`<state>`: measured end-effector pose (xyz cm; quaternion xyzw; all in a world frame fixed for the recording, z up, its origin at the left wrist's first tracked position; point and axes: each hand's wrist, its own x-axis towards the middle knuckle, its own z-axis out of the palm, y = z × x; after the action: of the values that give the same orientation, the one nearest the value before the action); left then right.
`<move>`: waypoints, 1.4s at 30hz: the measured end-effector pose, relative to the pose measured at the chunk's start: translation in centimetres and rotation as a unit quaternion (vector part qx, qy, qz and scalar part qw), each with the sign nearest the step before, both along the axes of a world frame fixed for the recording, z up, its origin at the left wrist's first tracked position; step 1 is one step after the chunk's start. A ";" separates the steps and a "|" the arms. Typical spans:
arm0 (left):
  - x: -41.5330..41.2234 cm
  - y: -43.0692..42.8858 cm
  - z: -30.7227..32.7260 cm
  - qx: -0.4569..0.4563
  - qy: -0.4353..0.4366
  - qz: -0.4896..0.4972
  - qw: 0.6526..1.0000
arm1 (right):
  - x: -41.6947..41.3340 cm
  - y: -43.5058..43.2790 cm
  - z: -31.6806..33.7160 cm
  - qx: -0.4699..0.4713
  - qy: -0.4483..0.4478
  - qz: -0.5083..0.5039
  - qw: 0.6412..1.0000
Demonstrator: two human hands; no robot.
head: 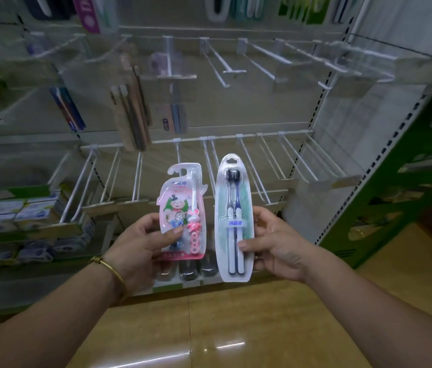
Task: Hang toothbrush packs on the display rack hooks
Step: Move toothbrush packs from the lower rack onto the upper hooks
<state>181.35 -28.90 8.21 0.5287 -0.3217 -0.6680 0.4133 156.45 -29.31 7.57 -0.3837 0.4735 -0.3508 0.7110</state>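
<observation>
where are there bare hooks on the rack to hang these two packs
All bare: the lower row of hooks behind the pink pack and twin pack, and the upper hooks right of the hanging packs. Crowded at upper left.

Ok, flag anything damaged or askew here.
Nothing stands out. The pink pack in the left hand and the two-brush pack in the right hand look intact and upright. The rack behind is too blurred to judge.
</observation>
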 end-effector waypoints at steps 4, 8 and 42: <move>0.4 0.8 3.1 -0.019 -0.002 -0.021 1.000 | -0.3 0.6 2.9 -0.008 0.001 -0.020 1.000; 0.6 1.3 6.5 -0.044 -0.012 -0.055 0.997 | -0.7 1.2 6.6 -0.035 0.012 -0.019 0.999; -2.4 3.5 25.9 -0.214 -0.115 -0.065 0.968 | -4.3 3.0 26.0 -0.247 0.197 -0.042 0.948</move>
<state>178.98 -25.36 34.09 0.4788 -0.5364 -0.5438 0.4328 152.18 -26.31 33.52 -0.5883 0.5181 -0.4043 0.4712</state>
